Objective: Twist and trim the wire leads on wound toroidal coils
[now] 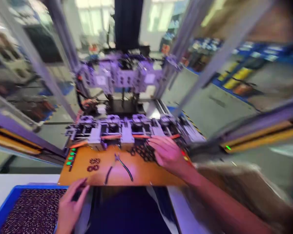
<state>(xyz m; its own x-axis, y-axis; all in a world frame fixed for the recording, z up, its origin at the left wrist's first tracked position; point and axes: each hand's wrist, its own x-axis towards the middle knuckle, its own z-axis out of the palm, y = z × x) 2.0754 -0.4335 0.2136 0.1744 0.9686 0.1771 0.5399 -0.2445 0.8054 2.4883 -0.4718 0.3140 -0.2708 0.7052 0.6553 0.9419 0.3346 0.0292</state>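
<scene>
The picture is blurred by motion. My right hand [167, 151] reaches forward, palm down, over a pile of small dark rings [143, 151] at the far edge of the orange work board [146, 174], just in front of a row of grey fixtures [127, 128]. Whether its fingers pinch a ring is hidden. My left hand [69, 208] rests near me at the right rim of a blue bin [7, 203] full of small dark ring parts [31, 211], fingers loosely bent; I cannot make out anything in it. Black-handled pliers [119, 165] lie on the board between the hands.
A few dark rings [94, 164] lie on the left of the board beside green lit buttons [70, 158]. Behind the fixtures stands a machine head [123, 76] inside a metal frame. A dark opening [129, 209] lies below the board. Factory floor with yellow and blue markings stretches to the right.
</scene>
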